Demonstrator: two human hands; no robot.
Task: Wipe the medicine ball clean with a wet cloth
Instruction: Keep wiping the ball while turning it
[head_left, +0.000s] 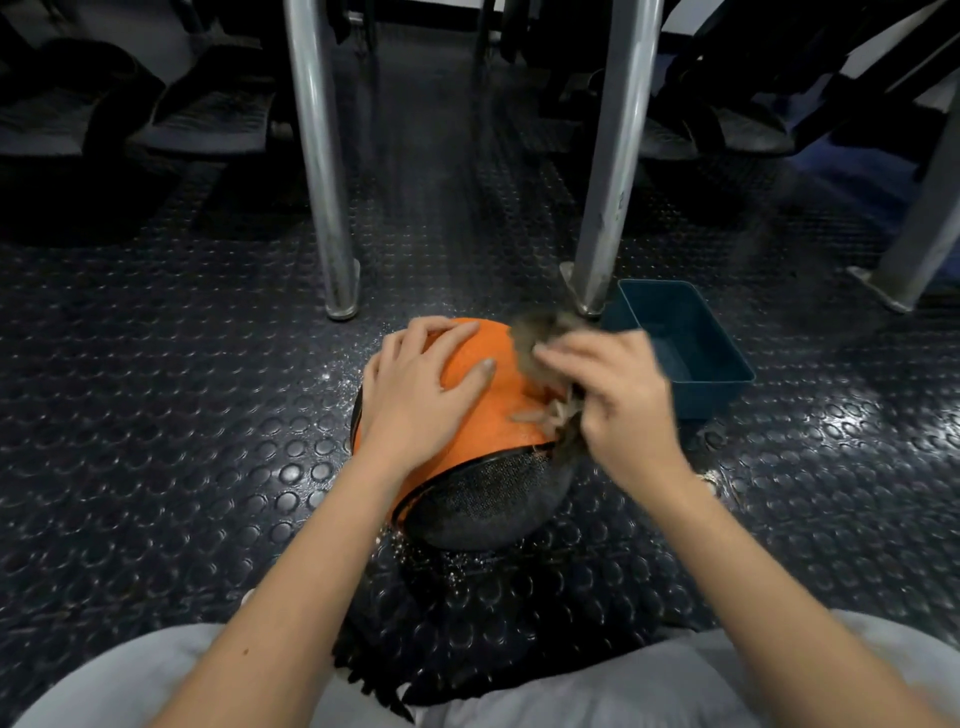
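Studded floor (156, 415): my medicine ball (483, 415) rests here, with the blue tub (719, 400) just beside it on the right. My left hand (415, 384) lies spread on its orange top; my right hand (618, 389) pinches the blurred cloth (540, 332) against it.

We see the medicine ball (488, 405) resting on the studded black floor. Its upper panel is pebbled orange and its near lower panel is pebbled black, with a dark curved seam between them. The cloth (535, 332) is grey-brown, crumpled and blurred. It lies against the ball's upper right side, bunched under our right grip (618, 395), and a ragged fold pokes out below the fingers.
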